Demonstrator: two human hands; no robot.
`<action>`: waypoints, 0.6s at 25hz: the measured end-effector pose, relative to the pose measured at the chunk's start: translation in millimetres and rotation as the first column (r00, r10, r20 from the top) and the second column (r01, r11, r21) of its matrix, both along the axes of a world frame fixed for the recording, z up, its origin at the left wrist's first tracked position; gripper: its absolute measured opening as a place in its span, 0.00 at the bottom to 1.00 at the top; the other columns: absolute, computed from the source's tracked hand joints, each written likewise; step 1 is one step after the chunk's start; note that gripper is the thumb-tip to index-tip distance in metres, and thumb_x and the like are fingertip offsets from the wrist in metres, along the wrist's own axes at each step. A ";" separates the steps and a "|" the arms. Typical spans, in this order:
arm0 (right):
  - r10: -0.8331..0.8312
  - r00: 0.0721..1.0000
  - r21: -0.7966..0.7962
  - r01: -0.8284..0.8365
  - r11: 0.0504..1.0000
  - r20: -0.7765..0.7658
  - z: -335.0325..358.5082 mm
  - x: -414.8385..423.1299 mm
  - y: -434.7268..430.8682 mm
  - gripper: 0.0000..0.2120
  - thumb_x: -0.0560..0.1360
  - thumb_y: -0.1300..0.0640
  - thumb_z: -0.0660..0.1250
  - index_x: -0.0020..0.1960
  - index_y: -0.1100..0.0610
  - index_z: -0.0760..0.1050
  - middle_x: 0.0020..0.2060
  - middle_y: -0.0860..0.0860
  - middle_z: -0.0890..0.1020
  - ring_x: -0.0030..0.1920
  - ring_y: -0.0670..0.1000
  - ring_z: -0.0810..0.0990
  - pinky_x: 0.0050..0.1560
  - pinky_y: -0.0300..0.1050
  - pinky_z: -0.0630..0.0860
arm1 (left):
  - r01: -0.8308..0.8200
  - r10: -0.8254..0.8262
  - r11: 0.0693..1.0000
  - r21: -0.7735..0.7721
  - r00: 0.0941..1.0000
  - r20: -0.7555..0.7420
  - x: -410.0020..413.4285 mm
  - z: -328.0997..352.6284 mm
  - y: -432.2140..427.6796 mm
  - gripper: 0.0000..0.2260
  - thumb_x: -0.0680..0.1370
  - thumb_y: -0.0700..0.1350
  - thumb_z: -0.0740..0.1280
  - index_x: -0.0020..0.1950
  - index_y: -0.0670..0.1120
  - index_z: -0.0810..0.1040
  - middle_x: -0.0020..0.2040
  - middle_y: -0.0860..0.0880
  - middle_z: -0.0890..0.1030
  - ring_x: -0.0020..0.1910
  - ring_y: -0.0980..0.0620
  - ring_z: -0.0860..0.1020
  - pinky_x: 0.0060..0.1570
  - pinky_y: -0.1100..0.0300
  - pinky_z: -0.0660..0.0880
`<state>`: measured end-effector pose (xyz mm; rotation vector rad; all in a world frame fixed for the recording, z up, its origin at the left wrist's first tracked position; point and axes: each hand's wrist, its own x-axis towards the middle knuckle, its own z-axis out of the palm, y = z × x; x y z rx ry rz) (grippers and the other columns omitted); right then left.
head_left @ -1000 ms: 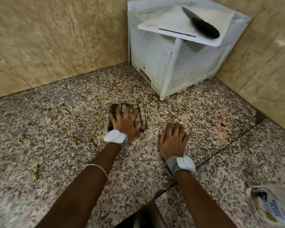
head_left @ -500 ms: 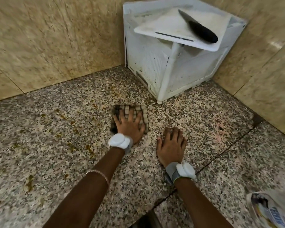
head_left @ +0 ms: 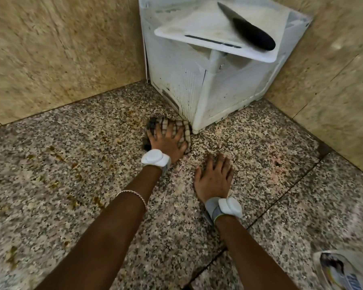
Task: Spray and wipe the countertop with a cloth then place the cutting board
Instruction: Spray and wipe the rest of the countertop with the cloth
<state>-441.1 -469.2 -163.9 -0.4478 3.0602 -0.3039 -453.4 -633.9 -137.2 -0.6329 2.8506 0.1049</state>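
My left hand (head_left: 167, 141) presses a brown checked cloth (head_left: 181, 130) flat on the speckled granite countertop (head_left: 92, 155), fingers spread, right at the front corner of a white plastic crate (head_left: 197, 88). My right hand (head_left: 215, 178) lies flat on the bare counter just to the right and nearer me, holding nothing. A white cutting board (head_left: 201, 24) rests tilted on top of the crate in the corner, with a black-handled knife (head_left: 252, 35) lying on it.
Brownish stains (head_left: 76, 174) dot the counter on the left. Beige tiled walls (head_left: 61, 49) close the corner behind and to the right. A printed white bag or packet (head_left: 344, 271) sits at the bottom right edge.
My left hand has pushed the cloth away from me, up to the crate's front corner. My right hand has stayed flat on the counter.
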 end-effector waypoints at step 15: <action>0.013 0.999 -0.016 -0.013 1.000 0.033 6.8 3.2 -0.1 0.29 0.79 0.45 0.51 0.75 0.58 0.55 0.75 0.61 0.55 0.75 0.63 0.50 0.73 0.61 0.47 | 0.033 -0.033 0.999 -0.020 0.999 -0.007 154.1 -3.6 65.3 0.28 0.78 0.64 0.45 0.76 0.60 0.41 0.78 0.49 0.45 0.76 0.36 0.43 0.68 0.32 0.39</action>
